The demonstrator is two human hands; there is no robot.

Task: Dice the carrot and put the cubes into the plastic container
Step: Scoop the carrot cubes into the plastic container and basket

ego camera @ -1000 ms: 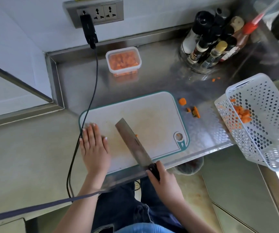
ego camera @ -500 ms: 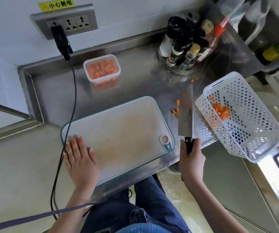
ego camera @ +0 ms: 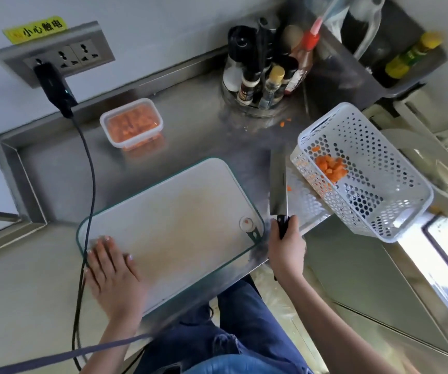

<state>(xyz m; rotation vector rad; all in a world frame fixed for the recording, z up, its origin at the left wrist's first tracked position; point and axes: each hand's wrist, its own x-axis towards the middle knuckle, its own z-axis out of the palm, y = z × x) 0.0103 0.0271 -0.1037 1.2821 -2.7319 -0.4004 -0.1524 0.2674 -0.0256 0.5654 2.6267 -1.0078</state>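
Head view. Right hand (ego camera: 286,248) clamped round handle of knife (ego camera: 278,184), blade pointing away over steel counter (ego camera: 196,122), just beside white basket (ego camera: 363,171) holding carrot cubes (ego camera: 330,165). Left hand (ego camera: 111,268) flat, fingers straight, pressing near corner of cutting board (ego camera: 169,220). Plastic container (ego camera: 131,125), already filled with cubes, well beyond and left of the knife grip. Risks: stray cube (ego camera: 289,188) by blade (plus scraps farther off) swept off counter edge; blade snagging basket, tipping it.

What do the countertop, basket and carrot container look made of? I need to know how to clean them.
Countertop: likely stainless steel, brushed grey with blurred reflections. Basket: white plastic, by its moulded perforated walls. Container: clear, slightly frosted plastic; the orange cubes show through its walls.
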